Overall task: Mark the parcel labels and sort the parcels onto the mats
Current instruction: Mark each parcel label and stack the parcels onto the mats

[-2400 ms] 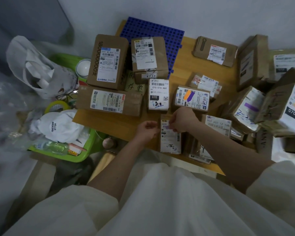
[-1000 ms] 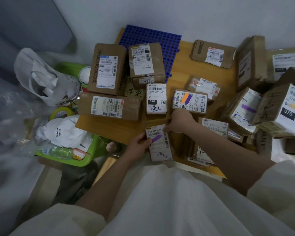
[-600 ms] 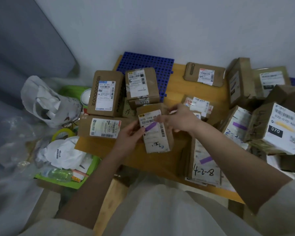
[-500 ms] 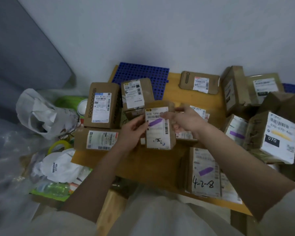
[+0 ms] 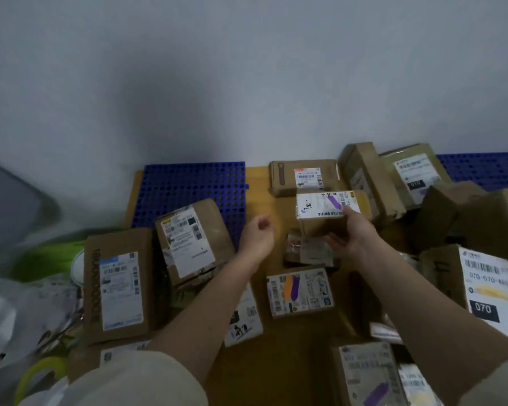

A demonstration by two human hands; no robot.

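Right hand grips the marked parcel from beneath, raised above the surface; left hand hangs loosely curled, empty. Parcel looks light and stiff; hold it by the edges.

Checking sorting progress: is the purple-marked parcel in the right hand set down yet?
Not yet. The small brown cardboard parcel sits raised in the right hand, above the other parcels.
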